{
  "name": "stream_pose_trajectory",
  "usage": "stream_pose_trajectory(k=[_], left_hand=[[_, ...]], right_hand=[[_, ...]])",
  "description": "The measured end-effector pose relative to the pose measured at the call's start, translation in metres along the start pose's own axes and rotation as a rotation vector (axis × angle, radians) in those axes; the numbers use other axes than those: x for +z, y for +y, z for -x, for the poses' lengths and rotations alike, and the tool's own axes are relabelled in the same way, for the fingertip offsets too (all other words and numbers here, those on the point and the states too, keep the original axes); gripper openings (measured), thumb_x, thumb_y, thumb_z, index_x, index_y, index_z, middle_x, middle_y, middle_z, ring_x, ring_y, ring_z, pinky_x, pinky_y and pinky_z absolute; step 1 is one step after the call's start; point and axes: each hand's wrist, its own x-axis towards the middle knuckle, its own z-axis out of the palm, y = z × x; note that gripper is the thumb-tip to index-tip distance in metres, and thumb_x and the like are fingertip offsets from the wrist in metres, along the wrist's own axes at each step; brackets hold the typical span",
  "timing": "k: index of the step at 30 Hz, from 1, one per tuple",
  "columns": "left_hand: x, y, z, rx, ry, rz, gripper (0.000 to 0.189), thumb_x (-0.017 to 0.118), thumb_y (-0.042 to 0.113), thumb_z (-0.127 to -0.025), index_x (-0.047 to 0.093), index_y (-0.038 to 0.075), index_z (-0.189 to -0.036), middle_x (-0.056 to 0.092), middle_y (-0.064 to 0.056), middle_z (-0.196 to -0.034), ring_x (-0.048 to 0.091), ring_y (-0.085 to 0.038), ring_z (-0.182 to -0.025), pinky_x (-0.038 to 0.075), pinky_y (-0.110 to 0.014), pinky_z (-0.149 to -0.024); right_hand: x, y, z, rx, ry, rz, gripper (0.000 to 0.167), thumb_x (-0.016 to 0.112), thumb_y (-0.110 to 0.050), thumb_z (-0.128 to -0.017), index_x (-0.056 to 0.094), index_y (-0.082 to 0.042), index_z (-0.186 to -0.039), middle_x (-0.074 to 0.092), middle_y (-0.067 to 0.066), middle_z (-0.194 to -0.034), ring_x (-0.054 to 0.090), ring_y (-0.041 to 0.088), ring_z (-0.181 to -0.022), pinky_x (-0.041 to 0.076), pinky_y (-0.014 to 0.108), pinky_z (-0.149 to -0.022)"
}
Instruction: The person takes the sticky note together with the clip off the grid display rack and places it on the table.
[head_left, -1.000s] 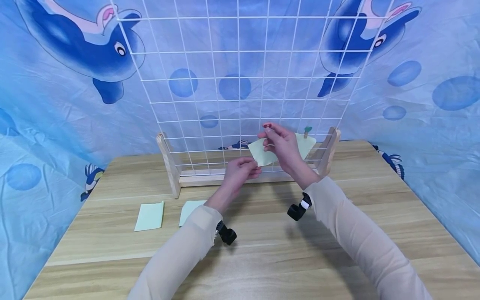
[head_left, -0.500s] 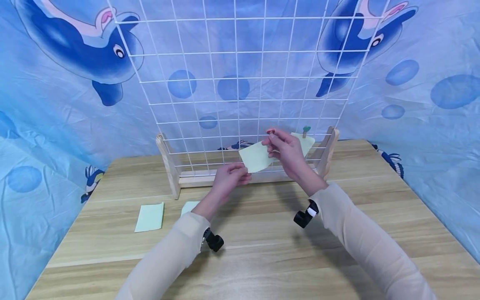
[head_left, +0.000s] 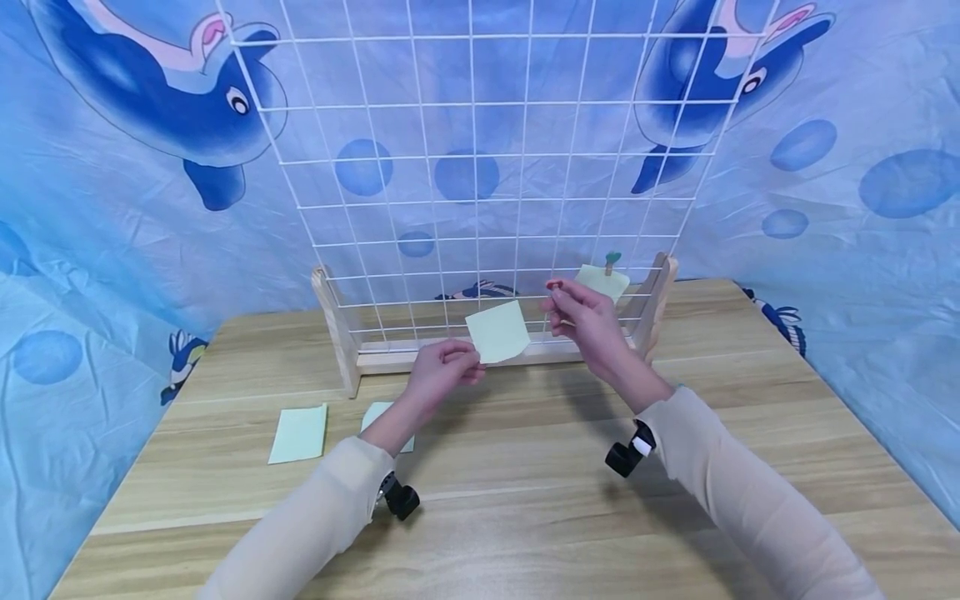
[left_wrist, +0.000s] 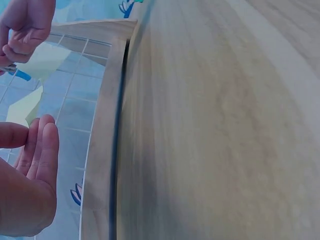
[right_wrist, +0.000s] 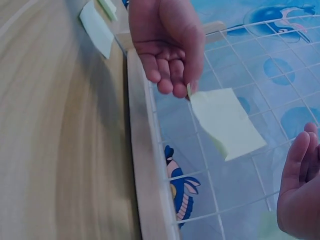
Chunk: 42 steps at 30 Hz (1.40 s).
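Note:
My left hand [head_left: 442, 371] pinches the lower left corner of a pale green sticky note [head_left: 498, 333] in front of the wire grid [head_left: 472, 154]. In the right wrist view that note [right_wrist: 227, 122] hangs slightly bent from the thumb and fingers. To its right, apart from it, my right hand [head_left: 592, 329] pinches a small clothespin [head_left: 553, 285] with a red top; the fingers hide most of it. Behind this hand, another pale green note [head_left: 603, 283] is fixed to the grid by a wooden clothespin with a green top [head_left: 611, 263].
Two more pale green notes lie on the wooden table: one at the left [head_left: 298, 434], one partly behind my left forearm [head_left: 375, 412]. Wooden end supports [head_left: 337, 333] hold the grid upright. A blue dolphin-print cloth [head_left: 885, 292] hangs behind and around the table.
My left hand has drawn the note left and down, away from the hung note. My right hand has moved slightly right and down with the red-topped clothespin, and the two hands are farther apart.

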Motion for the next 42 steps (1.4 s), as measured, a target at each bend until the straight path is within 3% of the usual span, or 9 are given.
stream_pose_trajectory(k=[17, 23, 28, 34, 42], left_hand=[[-0.014, -0.008, 0.017, -0.044, -0.053, -0.101, 0.021, 0.063, 0.007, -0.091, 0.063, -0.004, -0.110, 0.070, -0.024, -0.096, 0.069, -0.016, -0.074, 0.060, -0.032, -0.075], [-0.017, -0.010, 0.023, -0.068, -0.087, -0.118, 0.023, 0.061, 0.005, -0.091, 0.062, -0.006, -0.111, 0.069, -0.026, -0.099, 0.070, -0.016, -0.075, 0.059, -0.031, -0.074], [-0.021, -0.014, 0.028, -0.082, -0.123, -0.148, 0.022, 0.059, 0.005, -0.093, 0.061, -0.008, -0.110, 0.069, -0.027, -0.098, 0.069, -0.015, -0.073, 0.060, -0.031, -0.073], [-0.027, -0.019, 0.035, -0.123, -0.142, -0.184, 0.019, 0.059, 0.006, -0.093, 0.061, -0.007, -0.107, 0.070, -0.022, -0.094, 0.069, -0.017, -0.074, 0.059, -0.030, -0.071], [-0.032, -0.023, 0.043, -0.151, -0.150, -0.189, 0.021, 0.059, 0.006, -0.093, 0.060, -0.008, -0.109, 0.071, -0.020, -0.093, 0.069, -0.017, -0.074, 0.059, -0.030, -0.072]], right_hand=[[-0.023, 0.021, 0.015, 0.045, 0.007, 0.036, 0.014, 0.049, -0.007, -0.100, 0.060, -0.009, -0.108, 0.065, -0.003, -0.076, 0.053, 0.007, -0.063, 0.049, 0.017, -0.056], [-0.031, 0.026, 0.022, 0.071, -0.002, 0.112, 0.023, 0.050, -0.010, -0.100, 0.057, 0.000, -0.119, 0.062, -0.003, -0.074, 0.052, 0.008, -0.063, 0.049, 0.018, -0.057], [-0.037, 0.030, 0.031, 0.076, -0.014, 0.174, 0.023, 0.051, -0.009, -0.099, 0.058, 0.002, -0.118, 0.059, -0.002, -0.070, 0.050, 0.008, -0.060, 0.048, 0.019, -0.056], [-0.050, 0.036, 0.042, 0.154, -0.022, 0.245, 0.035, 0.054, -0.012, -0.098, 0.053, 0.009, -0.127, 0.058, -0.003, -0.069, 0.051, 0.007, -0.060, 0.049, 0.021, -0.057], [-0.068, 0.044, 0.055, 0.194, -0.057, 0.318, 0.037, 0.052, -0.010, -0.098, 0.050, 0.012, -0.128, 0.058, 0.003, -0.072, 0.051, 0.009, -0.060, 0.048, 0.020, -0.054]])
